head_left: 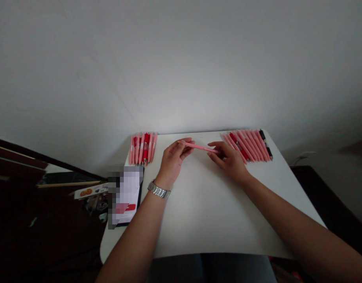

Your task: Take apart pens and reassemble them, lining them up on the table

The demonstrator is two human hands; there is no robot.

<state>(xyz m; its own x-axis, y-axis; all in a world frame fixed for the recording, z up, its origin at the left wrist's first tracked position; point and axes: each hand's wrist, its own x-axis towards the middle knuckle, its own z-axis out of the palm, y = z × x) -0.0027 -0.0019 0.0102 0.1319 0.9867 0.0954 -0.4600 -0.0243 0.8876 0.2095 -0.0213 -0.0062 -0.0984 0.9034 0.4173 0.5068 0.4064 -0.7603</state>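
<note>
A pink pen (201,147) is held nearly level above the middle of the white table (204,220). My left hand (174,159) pinches its left end between thumb and fingers. The pen's other end lies between the thumb and fingers of my right hand (228,159), closed on it. Left of my hands, a row of pink and red pens (140,149) lies near the table's back edge. At the back right, a longer row of pink pens (253,145) includes a red one and a black pen (266,144) at its right end.
A phone or tablet (128,200), partly pixelated, lies at the table's left edge beside my left forearm. A wall (181,70) rises behind the table. Beyond the left edge are a strip with orange round pictures (88,192) and dark clutter. A dark surface (322,196) is at the right.
</note>
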